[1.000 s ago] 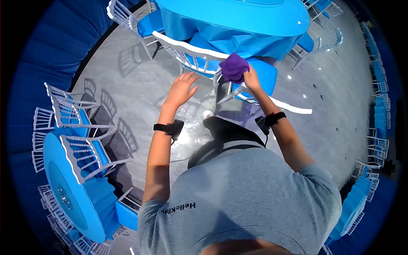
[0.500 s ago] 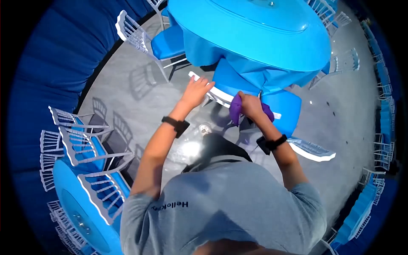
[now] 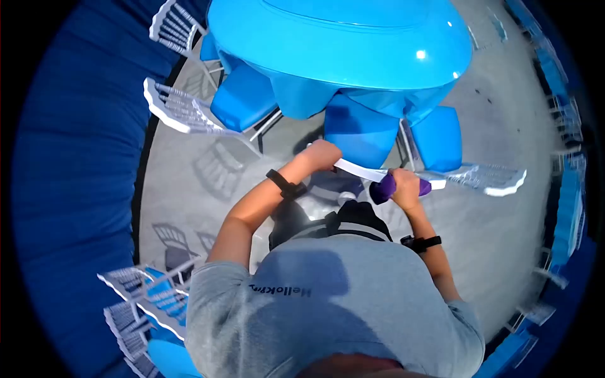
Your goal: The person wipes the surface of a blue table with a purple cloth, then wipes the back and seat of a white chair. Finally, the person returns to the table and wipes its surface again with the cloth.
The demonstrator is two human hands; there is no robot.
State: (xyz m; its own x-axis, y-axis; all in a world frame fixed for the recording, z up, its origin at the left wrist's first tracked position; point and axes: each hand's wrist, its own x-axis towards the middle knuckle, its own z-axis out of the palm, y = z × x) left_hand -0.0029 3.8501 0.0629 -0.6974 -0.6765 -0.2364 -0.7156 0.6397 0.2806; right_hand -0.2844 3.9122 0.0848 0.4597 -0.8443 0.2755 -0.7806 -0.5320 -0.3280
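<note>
My left hand [image 3: 321, 156] is closed round the left end of the white top rail of a chair [image 3: 360, 170]. That chair has a blue seat [image 3: 359, 129], whose far edge meets the hanging tablecloth. My right hand [image 3: 405, 188] grips a purple cloth [image 3: 386, 187] against the right part of the same rail. Bunched cloth sticks out on both sides of that hand, and the fingers underneath are partly hidden. Beyond the seat stands a round table [image 3: 340, 50] under a shiny blue cover.
Another white chair with a blue seat [image 3: 437, 138] stands close on the right. To the left is a further chair [image 3: 179, 110]. More chairs [image 3: 129, 283] stand at lower left. A dark blue curtain [image 3: 75, 157] hangs along the left side, beside the grey floor [image 3: 491, 252].
My left hand has gone from resting fingers on the rail to closing round it. Both hands and the chair back sit lower and farther right in view, and the view has shifted.
</note>
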